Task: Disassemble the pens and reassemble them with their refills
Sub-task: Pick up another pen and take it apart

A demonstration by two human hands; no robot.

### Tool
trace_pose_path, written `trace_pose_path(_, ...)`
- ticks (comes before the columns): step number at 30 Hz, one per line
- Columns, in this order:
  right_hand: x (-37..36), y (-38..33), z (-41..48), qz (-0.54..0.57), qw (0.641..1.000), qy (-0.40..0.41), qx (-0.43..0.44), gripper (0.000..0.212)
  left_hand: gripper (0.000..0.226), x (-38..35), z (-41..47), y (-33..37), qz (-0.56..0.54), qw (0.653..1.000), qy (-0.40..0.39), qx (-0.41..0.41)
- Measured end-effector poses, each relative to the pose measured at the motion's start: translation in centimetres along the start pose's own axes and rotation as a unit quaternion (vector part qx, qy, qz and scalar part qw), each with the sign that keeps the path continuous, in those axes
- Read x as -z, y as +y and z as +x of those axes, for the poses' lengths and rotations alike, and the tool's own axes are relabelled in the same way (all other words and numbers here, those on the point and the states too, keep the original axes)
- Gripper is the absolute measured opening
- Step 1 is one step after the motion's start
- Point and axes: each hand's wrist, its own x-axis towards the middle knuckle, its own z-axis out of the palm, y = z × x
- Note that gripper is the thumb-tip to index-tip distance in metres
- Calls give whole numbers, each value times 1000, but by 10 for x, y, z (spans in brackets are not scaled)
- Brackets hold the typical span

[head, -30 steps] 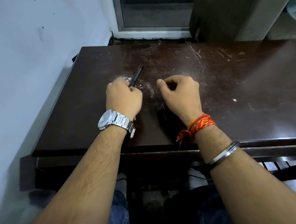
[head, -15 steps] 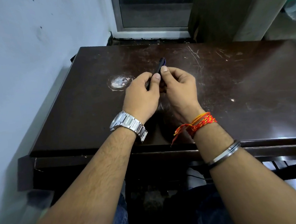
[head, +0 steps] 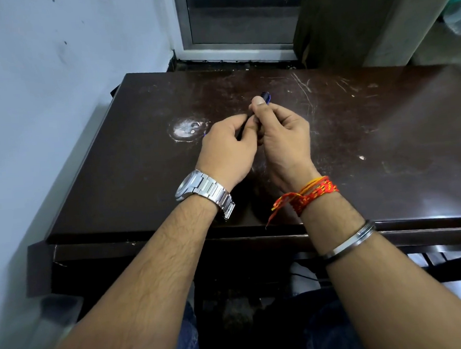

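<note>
— Two hands over one dark bench, that's the whole of it. Start at the left: how much room has he got there?

— Little. A pale wall runs right along the bench's left edge. Past the far edge sits a metal-framed door or window.

— And on the surface itself?

— A whitish worn patch left of the hands, nothing standing on it. Then the left hand, silver watch on the wrist, fingers curled and pinching the lower end of the pen. Its barrel is mostly hidden between the two hands.

— So the pen is off the bench?

— Held above the middle of it, tilted away from him; only the dark tip with a bit of blue pokes out beyond the thumb.

— Whose thumb?

— The right hand, pressed up against the left, thumb and fingers closed round the pen's upper part. Red and orange thread on that wrist, a steel bangle further down the forearm.

— And to the right?

— Open bench top, scratched and bare, well clear of both hands. A dark curtain hangs beyond the far right corner.
</note>
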Motion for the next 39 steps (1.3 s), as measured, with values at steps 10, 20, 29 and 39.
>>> trace_pose_path(10,-2,-10,5,5,998,50,36,23,57,4,-5,-7,23,999,5,39)
trace_pose_path(20,2,-3,5,-80,996,-10,-38,19,23,16,-1,-4,-159,980,59,106)
trace_pose_path(29,-9,4,-13,-52,971,-211,-103,23,18,22,-1,13,-395,906,36,149)
trace_pose_path(39,-2,-3,-16,-39,954,-279,-103,25,20,34,1,4,-419,898,11,137)
